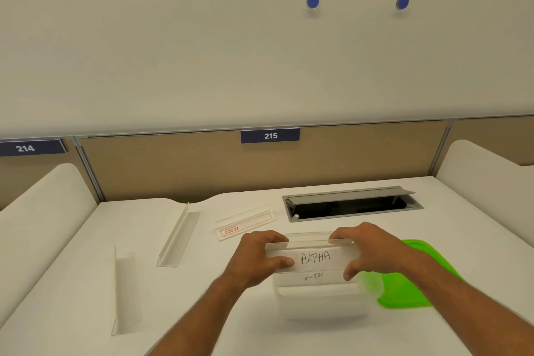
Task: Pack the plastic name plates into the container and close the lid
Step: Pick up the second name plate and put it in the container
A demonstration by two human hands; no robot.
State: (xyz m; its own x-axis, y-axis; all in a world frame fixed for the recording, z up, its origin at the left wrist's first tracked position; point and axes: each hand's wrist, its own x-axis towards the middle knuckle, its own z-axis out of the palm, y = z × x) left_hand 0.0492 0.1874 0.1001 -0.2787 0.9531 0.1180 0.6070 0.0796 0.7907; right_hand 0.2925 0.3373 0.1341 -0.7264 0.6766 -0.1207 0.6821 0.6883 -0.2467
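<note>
Standing on the white desk (pixel 72 254) at far left are two clear name plates, the nearer (pixel 125 292) and the farther (pixel 179 235), with a red-labelled plate (pixel 245 224) lying flat beyond. At centre, the left hand (pixel 257 257) and right hand (pixel 367 248) are gripping the ends of the "ALPHA" plate (pixel 313 257), holding it over what appears to be the clear container (pixel 320 298). Lying just right is the green lid (pixel 410 286).

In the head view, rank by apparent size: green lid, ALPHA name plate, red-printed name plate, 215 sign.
1. green lid, though an arm hides part of it
2. ALPHA name plate
3. red-printed name plate, farther from the camera, so near the ALPHA plate and unsure
4. 215 sign
</note>
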